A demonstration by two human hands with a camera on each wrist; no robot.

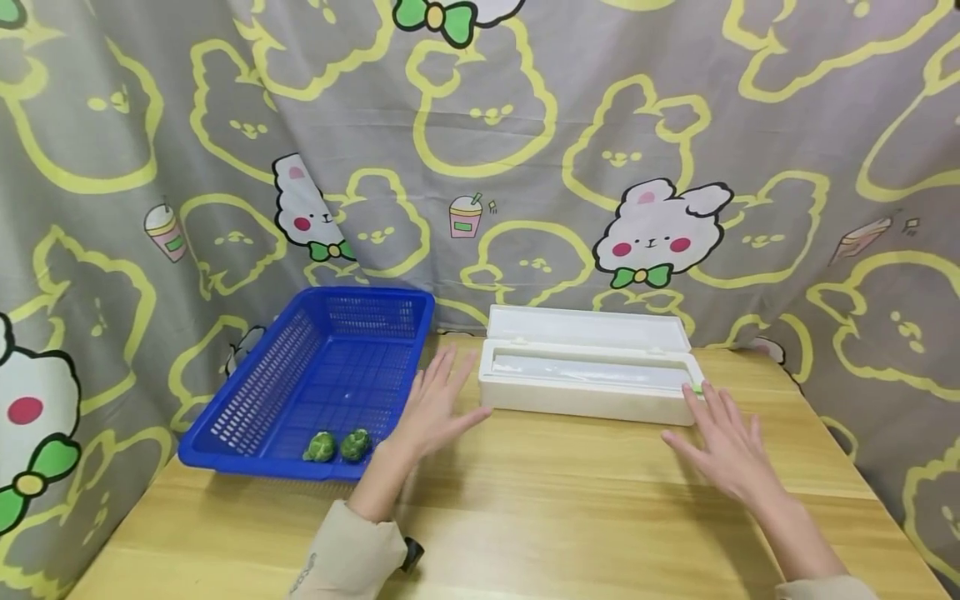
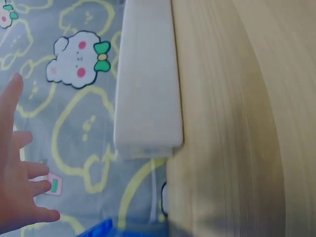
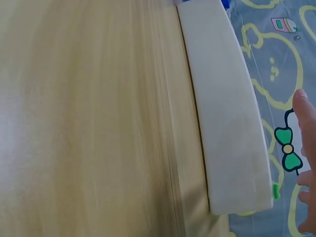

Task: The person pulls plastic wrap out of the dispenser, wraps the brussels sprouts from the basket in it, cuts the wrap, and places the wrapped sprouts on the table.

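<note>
A long white box [image 1: 585, 400] stands at the back of the wooden table, its lid [image 1: 588, 327] tipped back and a clear film or pane showing inside. My left hand [image 1: 433, 407], fingers spread, hovers between this box and a blue basket [image 1: 255, 467]. Two green balls [image 1: 322, 447], leafy like small sprouts, lie in the basket's near end. Over by the box's right end, my right hand [image 1: 723, 442] is spread too, its fingertips overlapping the corner in the head view. A small green tab [image 3: 276, 191] sticks out at that end. Neither hand holds anything.
The wooden table [image 1: 540, 508] runs back to a grey curtain [image 1: 517, 142] with yellow outlines and white cartoon rabbits, which hangs behind and along both sides. The basket takes up the table's left side. A black band [image 1: 412, 554] shows at the left sleeve.
</note>
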